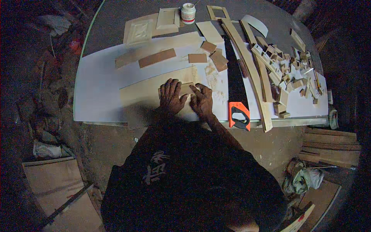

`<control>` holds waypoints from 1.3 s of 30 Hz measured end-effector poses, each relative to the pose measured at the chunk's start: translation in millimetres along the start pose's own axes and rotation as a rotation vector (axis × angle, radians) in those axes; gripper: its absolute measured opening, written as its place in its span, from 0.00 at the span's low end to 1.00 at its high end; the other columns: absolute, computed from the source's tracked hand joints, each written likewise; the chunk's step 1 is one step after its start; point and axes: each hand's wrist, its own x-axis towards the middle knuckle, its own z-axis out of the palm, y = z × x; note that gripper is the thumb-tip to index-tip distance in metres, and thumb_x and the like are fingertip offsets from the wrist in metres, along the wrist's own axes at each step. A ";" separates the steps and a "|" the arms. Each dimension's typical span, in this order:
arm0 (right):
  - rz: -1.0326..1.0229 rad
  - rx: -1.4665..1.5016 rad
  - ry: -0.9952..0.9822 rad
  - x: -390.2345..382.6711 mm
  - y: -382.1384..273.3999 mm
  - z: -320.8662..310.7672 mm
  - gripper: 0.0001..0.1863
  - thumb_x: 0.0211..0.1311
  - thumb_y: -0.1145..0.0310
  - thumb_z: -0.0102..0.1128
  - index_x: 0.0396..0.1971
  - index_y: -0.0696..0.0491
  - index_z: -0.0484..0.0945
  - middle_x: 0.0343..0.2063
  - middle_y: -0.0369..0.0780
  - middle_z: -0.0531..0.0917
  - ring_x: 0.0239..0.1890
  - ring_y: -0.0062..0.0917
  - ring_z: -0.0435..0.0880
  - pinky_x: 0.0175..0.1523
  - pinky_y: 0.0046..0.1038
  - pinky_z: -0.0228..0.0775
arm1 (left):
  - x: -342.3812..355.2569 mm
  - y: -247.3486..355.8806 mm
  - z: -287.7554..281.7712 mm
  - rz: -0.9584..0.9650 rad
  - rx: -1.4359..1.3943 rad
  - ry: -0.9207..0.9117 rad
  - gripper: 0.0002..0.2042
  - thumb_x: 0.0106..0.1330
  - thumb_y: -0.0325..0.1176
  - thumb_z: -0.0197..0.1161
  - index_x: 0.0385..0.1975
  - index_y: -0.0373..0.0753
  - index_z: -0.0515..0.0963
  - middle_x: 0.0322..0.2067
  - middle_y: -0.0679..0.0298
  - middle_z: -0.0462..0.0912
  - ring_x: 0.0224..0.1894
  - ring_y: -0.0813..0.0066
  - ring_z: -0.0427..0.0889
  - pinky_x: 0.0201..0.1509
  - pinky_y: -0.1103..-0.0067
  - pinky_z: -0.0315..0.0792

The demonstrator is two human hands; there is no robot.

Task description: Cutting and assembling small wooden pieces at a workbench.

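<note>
My left hand (172, 94) lies with fingers stretched out on a small flat wooden piece (186, 87), pressing it on a pale board (137, 92). My right hand (201, 98) has bent fingers gripping the right end of that piece, which is partly hidden by both hands. Brown rectangular pieces (157, 57) and a pale strip (181, 40) lie beyond them. Pale dust (211, 73) is scattered beside my right hand on the white sheet (96, 96). A handsaw with an orange handle (234, 114) lies to the right.
Long wooden strips (259, 104) cross the table's right half, next to several small offcuts (286, 79). An open white jar (188, 16) and small frames (167, 18) sit at the back. Sheets (54, 185) and stacked boards (330, 143) lie below the table at either side.
</note>
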 end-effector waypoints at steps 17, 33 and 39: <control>-0.031 -0.043 -0.018 2.4 -1.9 -2.5 0.23 0.49 0.72 0.63 0.49 0.50 0.81 0.50 0.44 0.76 0.51 0.40 0.71 0.56 0.37 0.67 | 2.2 2.1 -2.7 0.016 0.013 0.032 0.27 0.58 0.47 0.64 0.51 0.32 0.74 0.55 0.52 0.72 0.60 0.48 0.67 0.58 0.54 0.60; -0.041 -0.010 -0.030 1.4 -0.1 -3.6 0.23 0.56 0.70 0.60 0.54 0.50 0.78 0.50 0.46 0.75 0.51 0.41 0.70 0.55 0.39 0.66 | 1.3 2.6 -4.1 -0.008 0.018 -0.028 0.27 0.58 0.47 0.63 0.52 0.32 0.73 0.56 0.53 0.70 0.62 0.51 0.65 0.61 0.55 0.59; -0.019 -0.002 -0.062 -0.3 2.1 -2.7 0.21 0.58 0.70 0.59 0.54 0.49 0.79 0.51 0.46 0.75 0.54 0.40 0.69 0.58 0.40 0.63 | 1.4 3.5 -2.7 -0.030 0.029 -0.042 0.28 0.58 0.47 0.64 0.52 0.33 0.72 0.57 0.53 0.70 0.62 0.51 0.65 0.61 0.55 0.58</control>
